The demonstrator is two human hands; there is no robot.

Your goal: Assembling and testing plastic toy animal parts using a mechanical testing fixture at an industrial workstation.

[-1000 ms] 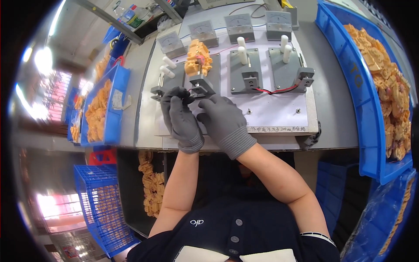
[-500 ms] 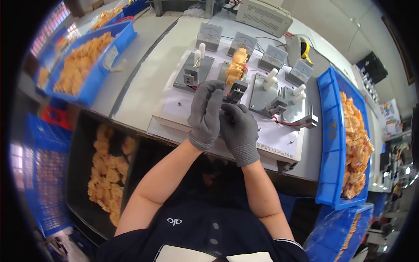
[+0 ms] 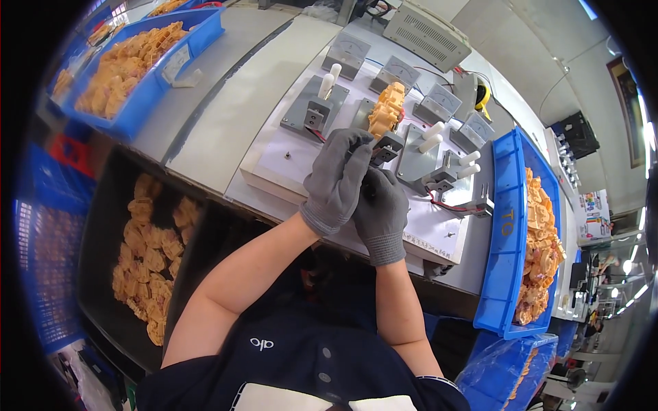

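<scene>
In front of me my gloved left hand [image 3: 337,179] and gloved right hand [image 3: 382,209] meet, both with fingers bent inward and closed. What they hold, if anything, is hidden between them. Just beyond their fingertips, a black-and-grey clamp block [image 3: 388,148] stands at the near end of the middle test fixture. An orange moulded plastic part [image 3: 388,109] sits on that fixture, apart from my hands. A grey fixture with white posts [image 3: 327,85] stands to the left, and a second white-posted fixture [image 3: 428,142] to the right.
Several analog panel meters [image 3: 440,103] line the back of the white board [image 3: 274,171], with a beige instrument [image 3: 428,38] behind. Blue bins of orange parts flank it, one left [image 3: 140,109] and one right [image 3: 504,253]. A black bin [image 3: 96,274] sits low left. Red-black wires [image 3: 449,204] trail on the right.
The view has shifted and turned slightly. My hands stay together near the middle clamp block, the left one's fingers bending further over toward the right hand. The orange part remains on its fixture.
</scene>
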